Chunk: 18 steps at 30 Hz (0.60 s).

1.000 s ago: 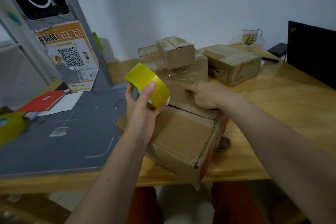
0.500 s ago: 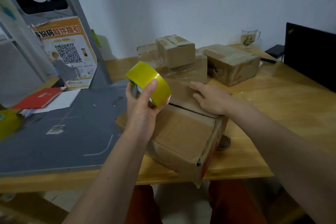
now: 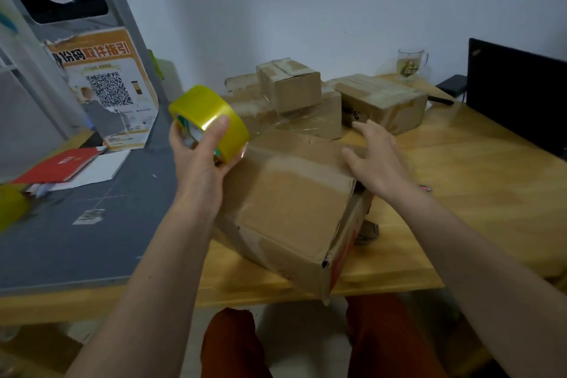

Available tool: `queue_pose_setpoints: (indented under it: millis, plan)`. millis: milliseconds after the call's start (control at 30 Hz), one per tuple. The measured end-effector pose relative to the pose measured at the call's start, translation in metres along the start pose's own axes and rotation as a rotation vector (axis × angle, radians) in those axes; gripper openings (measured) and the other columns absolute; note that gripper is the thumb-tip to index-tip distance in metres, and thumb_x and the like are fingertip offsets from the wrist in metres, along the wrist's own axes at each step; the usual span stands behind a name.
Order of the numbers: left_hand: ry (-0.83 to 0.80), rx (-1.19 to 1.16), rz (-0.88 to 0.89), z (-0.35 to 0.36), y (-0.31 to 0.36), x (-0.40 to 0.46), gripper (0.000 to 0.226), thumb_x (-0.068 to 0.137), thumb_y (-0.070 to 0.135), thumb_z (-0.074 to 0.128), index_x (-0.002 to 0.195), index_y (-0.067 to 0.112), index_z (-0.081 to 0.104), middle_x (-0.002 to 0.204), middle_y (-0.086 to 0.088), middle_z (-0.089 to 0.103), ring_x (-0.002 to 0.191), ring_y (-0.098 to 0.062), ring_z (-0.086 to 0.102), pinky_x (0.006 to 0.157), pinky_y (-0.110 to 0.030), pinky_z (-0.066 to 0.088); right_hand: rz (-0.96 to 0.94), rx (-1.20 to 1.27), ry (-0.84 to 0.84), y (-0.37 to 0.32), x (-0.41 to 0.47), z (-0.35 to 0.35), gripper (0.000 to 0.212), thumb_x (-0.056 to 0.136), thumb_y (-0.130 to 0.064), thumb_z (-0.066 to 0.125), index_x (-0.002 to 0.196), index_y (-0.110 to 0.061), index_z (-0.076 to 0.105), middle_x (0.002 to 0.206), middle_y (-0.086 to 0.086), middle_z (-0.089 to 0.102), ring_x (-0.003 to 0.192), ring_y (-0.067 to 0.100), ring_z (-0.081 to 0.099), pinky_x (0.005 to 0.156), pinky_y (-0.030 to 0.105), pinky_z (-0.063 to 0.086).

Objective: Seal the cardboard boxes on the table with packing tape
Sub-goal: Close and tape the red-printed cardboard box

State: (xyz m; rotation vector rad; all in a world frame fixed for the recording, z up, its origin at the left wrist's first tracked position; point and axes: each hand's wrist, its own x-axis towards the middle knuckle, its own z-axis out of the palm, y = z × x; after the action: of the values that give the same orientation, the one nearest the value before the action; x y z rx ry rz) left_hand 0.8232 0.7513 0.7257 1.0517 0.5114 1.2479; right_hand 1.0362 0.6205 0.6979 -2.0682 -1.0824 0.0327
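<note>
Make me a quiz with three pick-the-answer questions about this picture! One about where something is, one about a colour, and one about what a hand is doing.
1. Where is the glass mug?
A. At the far edge of the wooden table, by the wall
B. On the nearest cardboard box
C. On the grey mat

2. What colour is the tape roll?
A. Red
B. Yellow
C. Blue

3. What is the right hand doing?
A. Gripping the tape roll
B. Lying open at the nearest cardboard box
C. Holding the mug

Answers: 1 A, the mug stands far back beside the black screen. 2 B, the roll in the left hand is yellow. 3 B, its fingers are spread over the box's far right edge, holding nothing.
</note>
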Motion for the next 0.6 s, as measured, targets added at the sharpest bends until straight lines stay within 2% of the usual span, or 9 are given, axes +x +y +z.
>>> queue_pose_setpoints:
  millis: [100, 233, 300, 367, 433, 500, 600]
  plan:
    - [0.058, 0.04, 0.018, -0.008, 0.0, 0.004, 0.093, 0.067, 0.031, 0.085, 0.144, 0.037, 0.032, 0.132, 0.007, 0.055, 0.114, -0.023, 0.064, 0.074, -0.036, 0.059, 0.192, 0.205, 0.003, 0.004, -0.005, -0.001, 0.074, 0.09, -0.037, 0.062, 0.151, -0.021, 0.023, 0.158, 0.003, 0.019, 0.145, 0.025, 0.018, 0.116, 0.046, 0.023]
    - [0.088, 0.042, 0.021, -0.017, -0.004, 0.003, 0.106, 0.062, 0.034, 0.088, 0.15, 0.033, 0.028, 0.134, 0.006, 0.053, 0.111, -0.019, 0.065, 0.074, -0.036, 0.059, 0.398, 0.529, 0.014, 0.009, -0.013, 0.006, 0.089, 0.084, -0.042, 0.067, 0.153, -0.022, 0.013, 0.155, 0.004, 0.023, 0.14, 0.027, 0.027, 0.112, 0.049, 0.03]
    - [0.093, 0.08, 0.05, -0.022, -0.003, 0.005, 0.106, 0.06, 0.035, 0.088, 0.149, 0.033, 0.029, 0.136, 0.008, 0.052, 0.108, -0.013, 0.066, 0.075, -0.038, 0.06, 0.48, 0.654, 0.013, 0.009, -0.019, 0.011, 0.092, 0.083, -0.042, 0.068, 0.153, -0.026, 0.011, 0.15, 0.002, 0.031, 0.132, 0.027, 0.038, 0.107, 0.049, 0.038]
    - [0.105, 0.147, 0.07, -0.029, 0.0, 0.01, 0.108, 0.063, 0.035, 0.087, 0.151, 0.036, 0.024, 0.145, 0.005, 0.045, 0.117, -0.016, 0.062, 0.082, -0.045, 0.059, 0.532, 0.774, 0.022, 0.007, -0.027, 0.017, 0.088, 0.083, -0.038, 0.068, 0.152, -0.03, 0.013, 0.133, -0.001, 0.043, 0.114, 0.023, 0.05, 0.094, 0.044, 0.046]
    - [0.104, 0.193, 0.064, -0.037, 0.002, 0.015, 0.112, 0.064, 0.034, 0.088, 0.153, 0.037, 0.02, 0.151, 0.0, 0.04, 0.126, -0.024, 0.056, 0.088, -0.05, 0.057, 0.531, 0.841, 0.067, 0.004, -0.032, 0.023, 0.077, 0.085, -0.031, 0.066, 0.147, -0.031, 0.022, 0.117, -0.005, 0.049, 0.097, 0.018, 0.054, 0.079, 0.037, 0.049]
    - [0.108, 0.209, 0.039, -0.042, 0.001, 0.019, 0.104, 0.073, 0.026, 0.087, 0.153, 0.036, 0.021, 0.149, 0.0, 0.042, 0.125, -0.027, 0.056, 0.09, -0.05, 0.057, 0.536, 0.892, 0.108, 0.0, -0.034, 0.027, 0.071, 0.086, -0.024, 0.063, 0.146, -0.03, 0.025, 0.119, -0.002, 0.052, 0.099, 0.02, 0.056, 0.084, 0.04, 0.051]
    - [0.16, 0.188, -0.047, -0.043, -0.002, 0.022, 0.086, 0.081, 0.022, 0.08, 0.148, 0.036, 0.029, 0.13, 0.007, 0.052, 0.116, -0.026, 0.061, 0.081, -0.043, 0.06, 0.533, 0.947, 0.096, -0.004, -0.028, 0.029, 0.067, 0.091, -0.019, 0.057, 0.148, -0.032, 0.023, 0.117, -0.006, 0.053, 0.104, 0.021, 0.057, 0.09, 0.045, 0.051]
